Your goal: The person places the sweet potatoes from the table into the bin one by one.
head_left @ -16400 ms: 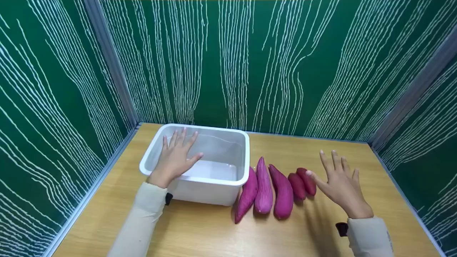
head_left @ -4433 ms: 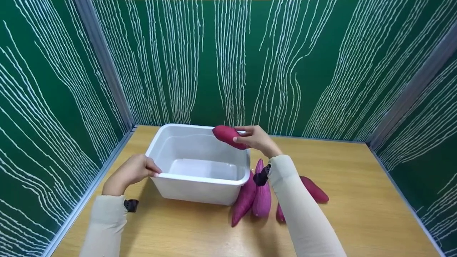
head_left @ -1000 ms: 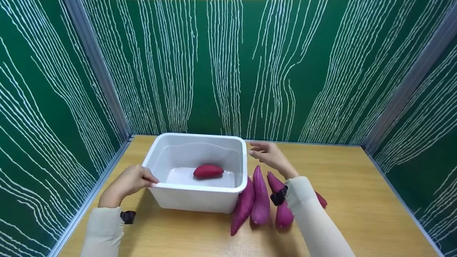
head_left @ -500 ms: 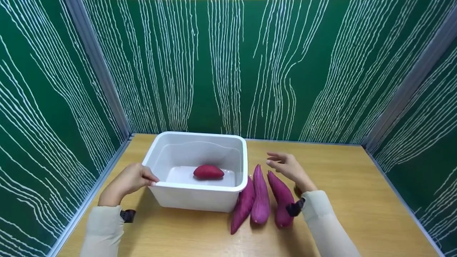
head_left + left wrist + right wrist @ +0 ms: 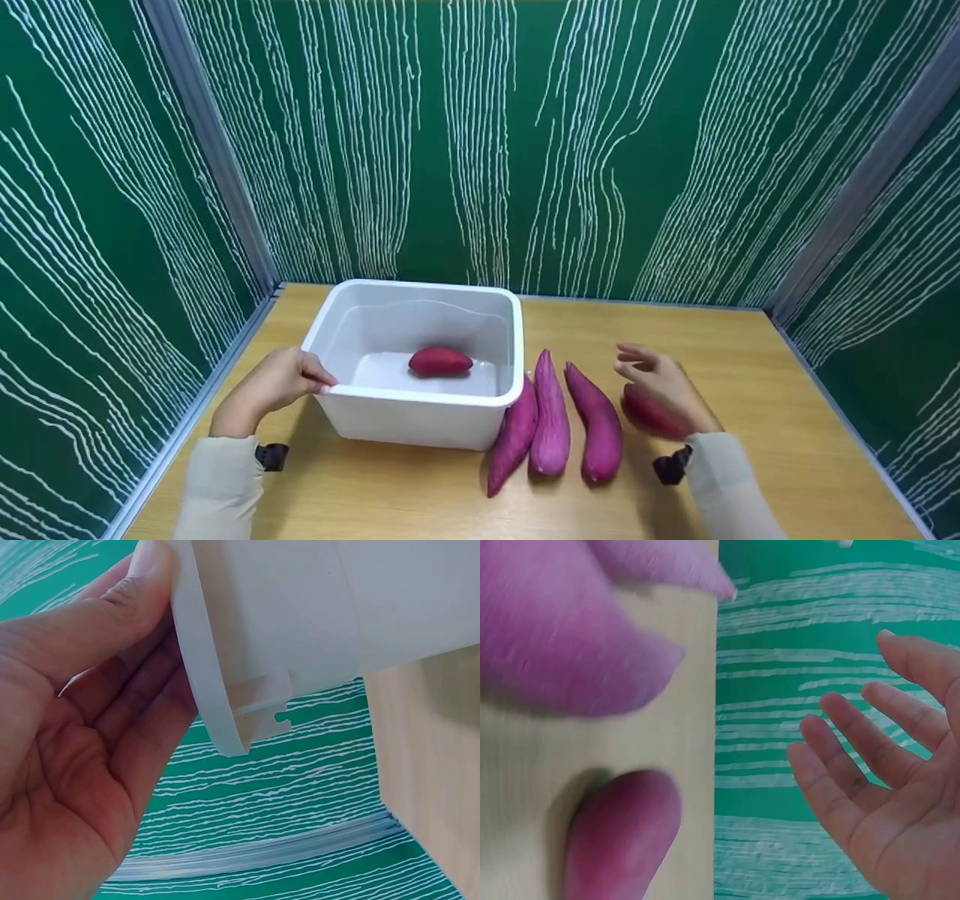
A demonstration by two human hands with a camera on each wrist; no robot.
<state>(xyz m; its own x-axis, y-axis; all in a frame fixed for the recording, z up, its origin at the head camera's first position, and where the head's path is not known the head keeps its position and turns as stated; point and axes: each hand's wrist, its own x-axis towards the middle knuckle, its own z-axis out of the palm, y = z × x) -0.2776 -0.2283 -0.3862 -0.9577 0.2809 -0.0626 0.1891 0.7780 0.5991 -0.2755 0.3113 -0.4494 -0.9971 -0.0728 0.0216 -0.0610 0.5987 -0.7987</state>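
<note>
My left hand [image 5: 271, 388] pinches the front left rim of a white plastic bin [image 5: 416, 421]; the left wrist view shows thumb and fingers around that rim [image 5: 201, 652]. Inside the bin lies one short red sweet potato [image 5: 441, 362]. My right hand [image 5: 664, 384] hovers over a second short red sweet potato [image 5: 646, 412] on the table, partly hiding it. In the right wrist view the right hand's fingers [image 5: 847, 795] are spread and loosely bent, holding nothing, apart from the short sweet potato [image 5: 626, 832].
Three long purple sweet potatoes lie side by side right of the bin: one against its wall [image 5: 512, 439], a middle one [image 5: 550, 431] and a curved one [image 5: 601, 439]. Green walls with white streaks [image 5: 480, 150] enclose the wooden table [image 5: 405, 495] at back and sides.
Since 4.4 s ago, the red sweet potato my right hand held has come to lie in the bin. That emptied hand has moved right, over the other short one. My left hand stays on the rim.
</note>
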